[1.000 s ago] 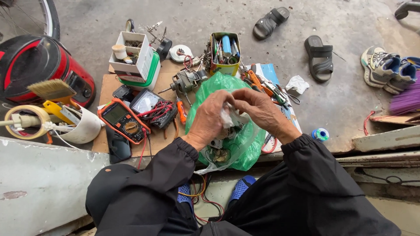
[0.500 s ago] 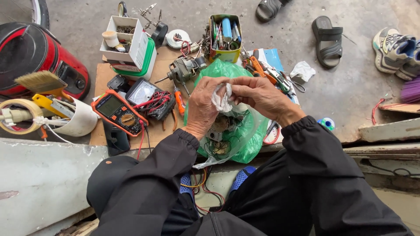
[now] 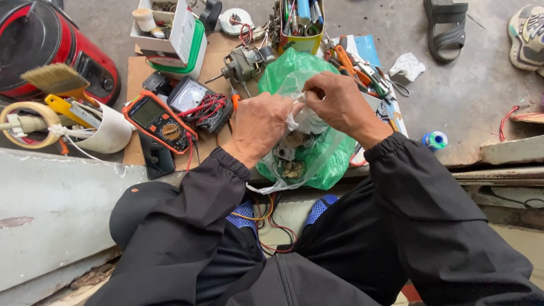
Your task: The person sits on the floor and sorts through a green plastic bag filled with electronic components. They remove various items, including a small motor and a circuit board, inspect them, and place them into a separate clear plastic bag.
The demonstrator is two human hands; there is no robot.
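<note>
A crumpled piece of white plastic (image 3: 303, 116) is held above the green plastic bag (image 3: 320, 153), which lies on the floor in front of the person's knees with small metal parts and wires showing through it. The left hand (image 3: 262, 122) and the right hand (image 3: 339, 102) both have a closed grip on the white plastic, fingers pinched on it from either side. To the left lie an orange multimeter (image 3: 160, 120) on a cardboard sheet (image 3: 139, 71), a small electric motor (image 3: 242, 63) and a red appliance (image 3: 51, 48).
</note>
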